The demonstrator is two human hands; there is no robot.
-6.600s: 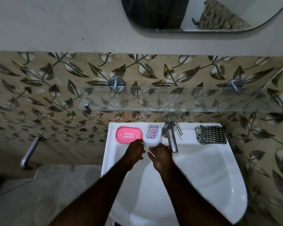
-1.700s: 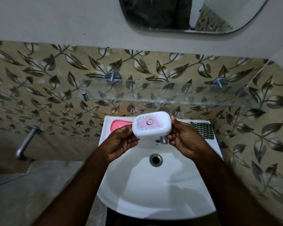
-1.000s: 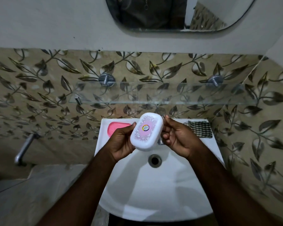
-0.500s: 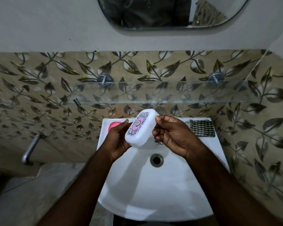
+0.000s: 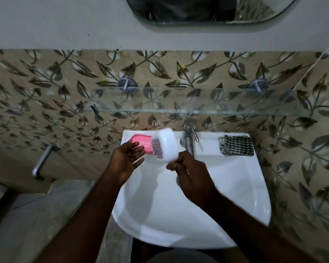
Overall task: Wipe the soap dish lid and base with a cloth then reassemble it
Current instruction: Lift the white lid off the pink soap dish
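The white soap dish lid (image 5: 166,144), with a purple and pink printed top, is tipped on its side above the back of the sink. My right hand (image 5: 186,168) grips its near end with curled fingers. My left hand (image 5: 127,158) hangs just left of the lid with straight, spread fingers, apart from it. Behind my left hand the pink soap dish base (image 5: 142,143), with small drain holes, lies on the sink's back ledge. A folded black and white checked cloth (image 5: 235,145) lies on the ledge at the right.
The white sink (image 5: 226,196) fills the middle, its drain mostly hidden by my right hand. A steel tap (image 5: 187,139) stands between lid and cloth. A glass shelf (image 5: 198,100) juts out above the ledge. A metal pipe (image 5: 41,160) sticks out of the left wall.
My left hand has let go of the lid and opened. The right hand alone now holds the lid, tipped further onto its side and lower, near the pink base.
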